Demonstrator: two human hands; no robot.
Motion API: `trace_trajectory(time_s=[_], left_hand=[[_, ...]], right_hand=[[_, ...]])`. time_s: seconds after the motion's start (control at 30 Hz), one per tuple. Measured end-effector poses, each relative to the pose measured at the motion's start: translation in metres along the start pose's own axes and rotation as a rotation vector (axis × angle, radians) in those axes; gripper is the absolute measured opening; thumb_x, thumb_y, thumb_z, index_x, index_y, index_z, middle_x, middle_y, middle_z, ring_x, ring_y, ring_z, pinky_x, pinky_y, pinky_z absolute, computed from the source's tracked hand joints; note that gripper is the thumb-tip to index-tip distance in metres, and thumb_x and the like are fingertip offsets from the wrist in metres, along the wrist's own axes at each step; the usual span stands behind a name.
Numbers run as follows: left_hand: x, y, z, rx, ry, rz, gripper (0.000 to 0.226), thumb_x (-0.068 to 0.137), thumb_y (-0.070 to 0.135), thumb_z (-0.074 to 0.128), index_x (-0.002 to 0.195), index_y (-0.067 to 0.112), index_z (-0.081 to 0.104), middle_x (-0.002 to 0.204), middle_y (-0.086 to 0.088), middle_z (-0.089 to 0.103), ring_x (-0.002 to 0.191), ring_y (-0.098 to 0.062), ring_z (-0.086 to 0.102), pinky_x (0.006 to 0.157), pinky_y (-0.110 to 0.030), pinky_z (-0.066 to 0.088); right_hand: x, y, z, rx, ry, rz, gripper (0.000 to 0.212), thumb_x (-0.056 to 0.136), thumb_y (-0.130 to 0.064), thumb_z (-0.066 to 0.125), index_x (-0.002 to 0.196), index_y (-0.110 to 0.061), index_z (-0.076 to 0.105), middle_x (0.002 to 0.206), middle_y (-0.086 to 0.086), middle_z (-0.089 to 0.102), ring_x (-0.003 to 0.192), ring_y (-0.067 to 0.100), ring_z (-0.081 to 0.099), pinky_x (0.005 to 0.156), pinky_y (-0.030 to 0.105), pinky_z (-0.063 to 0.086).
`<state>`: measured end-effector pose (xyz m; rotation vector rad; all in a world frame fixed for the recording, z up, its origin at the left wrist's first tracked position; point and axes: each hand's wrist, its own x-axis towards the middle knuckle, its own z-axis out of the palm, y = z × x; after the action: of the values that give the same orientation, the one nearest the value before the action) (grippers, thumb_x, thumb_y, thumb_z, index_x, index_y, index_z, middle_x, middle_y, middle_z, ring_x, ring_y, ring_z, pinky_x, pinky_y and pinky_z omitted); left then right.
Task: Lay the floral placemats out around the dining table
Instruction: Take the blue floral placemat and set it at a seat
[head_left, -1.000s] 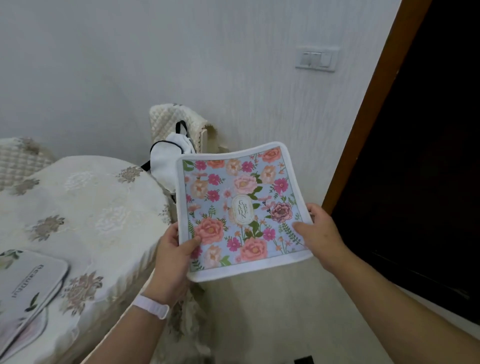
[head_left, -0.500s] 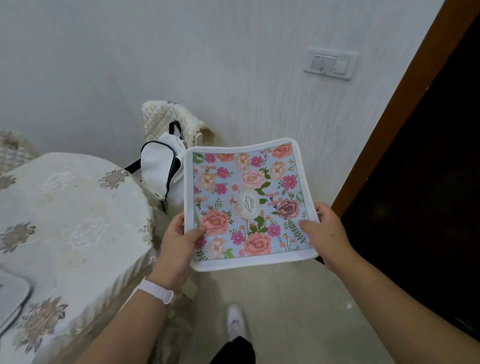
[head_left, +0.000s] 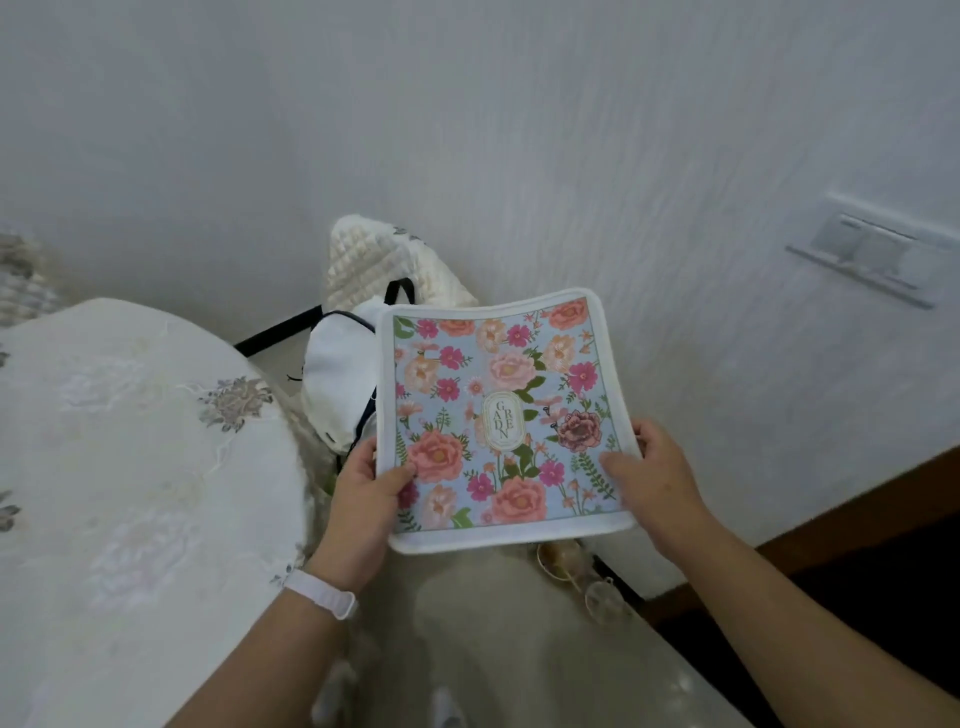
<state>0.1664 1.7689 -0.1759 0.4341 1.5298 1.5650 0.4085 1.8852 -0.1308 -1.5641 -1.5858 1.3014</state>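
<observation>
The left hand (head_left: 366, 496) and right hand (head_left: 652, 480) each pinch a side edge of the mat (head_left: 496, 418), thumbs on top. It is near-square, white-bordered, pale blue with pink and peach flowers, its face up. It hangs in the air right of the desk (head_left: 130, 441), its top edge toward the wall (head_left: 519, 156).

Both arms are stretched forward; the left hand (head_left: 363, 499) and right hand (head_left: 652, 480) are closed, thumbs on top.

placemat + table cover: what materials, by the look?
Placemat: soft fabric, likely microfiber or terry; matte print, fuzzy white border, it sags between the left hand and right hand. Table cover: cream woven cloth, slight sheen, embroidered-looking flowers. Fibres unclear.
</observation>
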Motion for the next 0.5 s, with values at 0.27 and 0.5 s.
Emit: trace_trajectory(time_s=[0.27,0.5], left_hand=[[0.055,0.028,-0.024,-0.075,0.2,0.003,0.023,0.093,-0.001,0.055,0.111,0.012,0.057,0.101,-0.013,0.073,0.083,-0.032,0.073,0.061,-0.039,0.06],[0.096,0.034,-0.033,-0.088,0.461,-0.014,0.022,0.092,-0.001,0.056,0.105,0.017,0.058,0.101,-0.013,0.072,0.082,-0.032,0.073,0.061,-0.04,0.06]], right_hand=[[0.083,-0.046,0.053,0.021,-0.181,-0.037,0.019,0.093,-0.008,0.059,0.101,-0.025,0.057,0.093,0.001,0.073,0.073,0.017,0.074,0.067,0.042,0.062],[0.174,-0.067,0.109,0.021,-0.432,-0.055,0.017,0.092,-0.007,0.06,0.098,-0.022,0.058,0.094,0.005,0.073,0.078,0.023,0.075,0.07,0.048,0.062]])
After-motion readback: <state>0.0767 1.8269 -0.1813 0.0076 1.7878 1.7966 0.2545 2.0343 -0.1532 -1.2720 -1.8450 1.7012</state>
